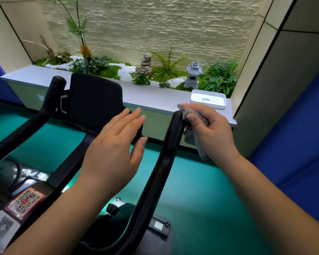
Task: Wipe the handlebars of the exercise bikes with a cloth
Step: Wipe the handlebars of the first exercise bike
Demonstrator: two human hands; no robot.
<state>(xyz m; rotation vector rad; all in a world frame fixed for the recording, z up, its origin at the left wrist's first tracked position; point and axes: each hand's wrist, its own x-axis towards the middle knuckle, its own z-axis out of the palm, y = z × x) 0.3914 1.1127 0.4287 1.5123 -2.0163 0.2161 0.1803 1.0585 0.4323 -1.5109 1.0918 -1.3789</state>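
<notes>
An exercise bike fills the lower left, with a black right handlebar [166,155] rising to its tip in the middle and a left handlebar [50,100] further left. My right hand [210,133] is shut on a grey cloth [193,137], pressing it against the tip of the right handlebar. My left hand [116,144] hovers flat with fingers apart, just left of that bar and in front of the black console panel [94,100], holding nothing.
A grey ledge [155,96] runs across behind the bike, carrying a white tray [208,99] at its right end. Behind it lies a planter with ferns, white pebbles and a small stone lantern [193,74]. The floor is teal; blue padding stands at right.
</notes>
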